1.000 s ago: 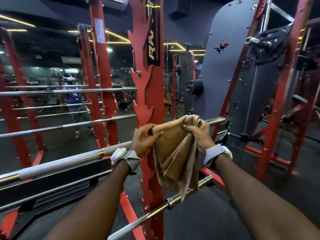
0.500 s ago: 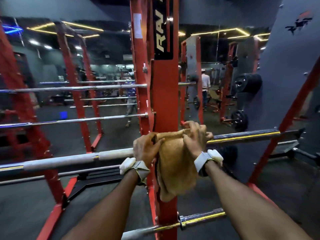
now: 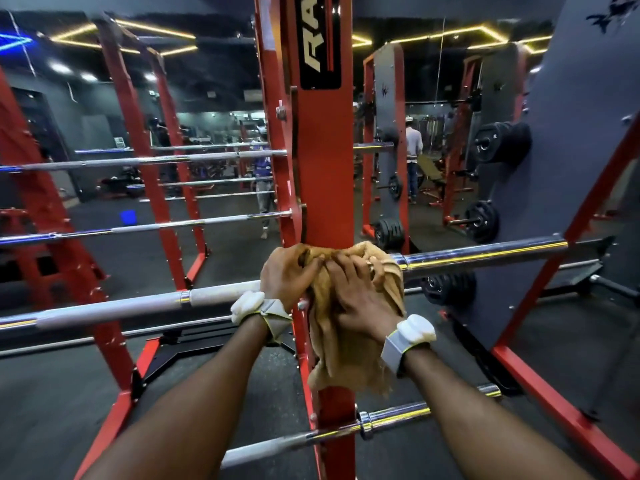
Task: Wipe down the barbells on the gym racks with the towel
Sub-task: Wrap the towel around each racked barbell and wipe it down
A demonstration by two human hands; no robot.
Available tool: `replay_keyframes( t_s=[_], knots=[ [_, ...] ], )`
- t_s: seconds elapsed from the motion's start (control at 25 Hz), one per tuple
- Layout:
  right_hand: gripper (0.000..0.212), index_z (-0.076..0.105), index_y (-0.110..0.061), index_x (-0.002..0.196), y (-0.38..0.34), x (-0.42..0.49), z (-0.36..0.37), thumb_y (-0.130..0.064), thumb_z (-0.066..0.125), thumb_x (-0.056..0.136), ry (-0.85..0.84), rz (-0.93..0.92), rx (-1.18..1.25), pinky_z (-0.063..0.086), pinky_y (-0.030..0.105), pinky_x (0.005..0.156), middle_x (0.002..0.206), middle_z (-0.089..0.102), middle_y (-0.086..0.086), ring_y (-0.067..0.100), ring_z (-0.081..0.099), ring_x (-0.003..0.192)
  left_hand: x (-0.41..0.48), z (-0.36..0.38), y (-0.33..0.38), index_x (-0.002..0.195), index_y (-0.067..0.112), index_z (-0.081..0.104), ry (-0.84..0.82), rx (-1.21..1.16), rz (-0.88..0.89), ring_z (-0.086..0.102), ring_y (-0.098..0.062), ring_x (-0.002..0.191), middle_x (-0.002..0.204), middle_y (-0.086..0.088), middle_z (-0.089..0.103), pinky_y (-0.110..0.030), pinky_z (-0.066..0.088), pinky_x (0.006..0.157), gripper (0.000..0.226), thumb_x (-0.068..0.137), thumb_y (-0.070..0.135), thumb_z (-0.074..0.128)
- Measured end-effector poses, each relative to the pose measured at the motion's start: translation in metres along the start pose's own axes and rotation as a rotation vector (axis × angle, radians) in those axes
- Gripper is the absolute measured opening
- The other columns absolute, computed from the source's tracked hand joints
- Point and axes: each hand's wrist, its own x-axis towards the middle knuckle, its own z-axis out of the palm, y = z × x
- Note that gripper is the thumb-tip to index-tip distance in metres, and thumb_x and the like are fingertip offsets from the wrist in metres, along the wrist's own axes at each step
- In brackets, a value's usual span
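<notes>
Closer together now than a moment ago, your left hand (image 3: 289, 271) and right hand (image 3: 360, 289) both clutch the towel (image 3: 346, 344), bunched over the barbell (image 3: 485, 256), at the red rack post (image 3: 325, 168)

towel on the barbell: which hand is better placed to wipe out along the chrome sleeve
Right, probably. The right hand grips the towel right beside the chrome sleeve, which runs off rightward; the left hand grips the towel's left end, farther from it.
</notes>
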Motion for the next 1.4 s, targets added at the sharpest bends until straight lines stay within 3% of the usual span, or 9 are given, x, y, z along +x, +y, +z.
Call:
replay_keyframes(
  t_s=[0.24, 0.36, 0.48, 0.6, 0.8, 0.96, 1.16, 1.28, 1.4],
  knots=[
    [0.082, 0.041, -0.020, 0.140, 0.030, -0.004, -0.009, -0.038, 0.065, 0.064, 0.137, -0.055, -0.046, 0.004, 0.049, 0.115, 0.141, 0.043, 0.005, 0.029, 0.038, 0.130, 0.006, -0.027, -0.033, 0.071, 0.019, 0.067, -0.042, -0.115, -0.093, 0.065, -0.014, 0.058, 0.061, 0.006, 0.066, -0.036, 0.052, 0.054, 0.049, 0.093, 0.055, 0.044],
    [0.085, 0.041, -0.019, 0.136, 0.010, 0.000, -0.004, -0.038, 0.067, 0.057, 0.155, 0.035, -0.094, 0.009, 0.054, 0.112, 0.137, 0.043, 0.007, 0.032, 0.039, 0.125, 0.005, -0.028, -0.034, 0.073, 0.017, 0.061, -0.269, 0.154, -0.067, 0.062, -0.025, 0.064, 0.063, 0.000, 0.062, -0.033, 0.048, 0.056, 0.047, 0.090, 0.056, 0.042],
    [0.089, 0.040, -0.017, 0.130, -0.040, 0.011, 0.016, -0.034, 0.068, 0.047, 0.205, 0.088, -0.072, 0.019, 0.057, 0.106, 0.130, 0.047, 0.010, 0.034, 0.043, 0.119, 0.005, -0.022, -0.025, 0.076, 0.013, 0.062, -0.278, 0.334, -0.083, 0.062, -0.030, 0.068, 0.069, -0.003, 0.065, -0.030, 0.045, 0.057, 0.048, 0.093, 0.054, 0.042],
    [0.093, 0.035, -0.019, 0.137, 0.003, 0.004, 0.009, -0.036, 0.067, 0.051, 0.182, -0.071, -0.131, 0.019, 0.055, 0.112, 0.140, 0.045, 0.009, 0.033, 0.042, 0.129, 0.009, -0.022, -0.024, 0.077, 0.012, 0.062, -0.352, 0.343, -0.118, 0.064, -0.033, 0.076, 0.077, -0.005, 0.066, -0.031, 0.046, 0.062, 0.050, 0.093, 0.054, 0.039],
    [0.083, 0.042, -0.018, 0.132, -0.032, 0.005, 0.013, -0.032, 0.066, 0.054, 0.214, 0.198, 0.017, 0.013, 0.058, 0.115, 0.135, 0.045, 0.010, 0.034, 0.043, 0.125, 0.008, -0.018, -0.020, 0.084, 0.013, 0.065, -0.373, 0.394, -0.084, 0.065, -0.035, 0.094, 0.097, -0.010, 0.069, -0.035, 0.045, 0.073, 0.052, 0.098, 0.052, 0.033],
    [0.094, 0.034, -0.021, 0.138, 0.005, -0.002, 0.006, -0.030, 0.071, 0.052, 0.204, -0.056, -0.045, 0.014, 0.052, 0.116, 0.141, 0.046, 0.007, 0.032, 0.042, 0.130, 0.009, -0.017, -0.025, 0.084, 0.015, 0.063, -0.396, 0.404, -0.050, 0.064, -0.035, 0.095, 0.097, -0.009, 0.069, -0.034, 0.043, 0.070, 0.050, 0.098, 0.051, 0.031],
    [0.070, 0.045, -0.018, 0.131, -0.043, 0.008, 0.017, -0.031, 0.057, 0.063, 0.236, 0.227, 0.022, 0.010, 0.057, 0.116, 0.134, 0.047, 0.008, 0.032, 0.041, 0.126, 0.008, -0.016, -0.022, 0.087, 0.014, 0.064, -0.394, 0.424, -0.042, 0.064, -0.036, 0.097, 0.100, -0.010, 0.069, -0.035, 0.043, 0.072, 0.050, 0.099, 0.050, 0.030],
    [0.090, 0.040, -0.018, 0.143, -0.007, -0.001, 0.011, -0.028, 0.065, 0.057, 0.145, -0.005, -0.096, 0.012, 0.056, 0.117, 0.145, 0.043, 0.006, 0.031, 0.038, 0.135, 0.010, -0.018, -0.023, 0.091, 0.016, 0.065, -0.439, 0.425, -0.063, 0.063, -0.036, 0.100, 0.105, -0.010, 0.068, -0.038, 0.044, 0.077, 0.054, 0.099, 0.054, 0.028],
    [0.092, 0.038, -0.018, 0.139, 0.003, -0.007, 0.000, -0.021, 0.066, 0.051, 0.178, 0.155, -0.099, 0.008, 0.055, 0.119, 0.141, 0.044, 0.008, 0.034, 0.042, 0.132, 0.008, -0.018, -0.021, 0.086, 0.014, 0.063, -0.413, 0.416, -0.045, 0.064, -0.036, 0.091, 0.097, -0.010, 0.069, -0.034, 0.041, 0.070, 0.050, 0.098, 0.048, 0.030]
  ],
)
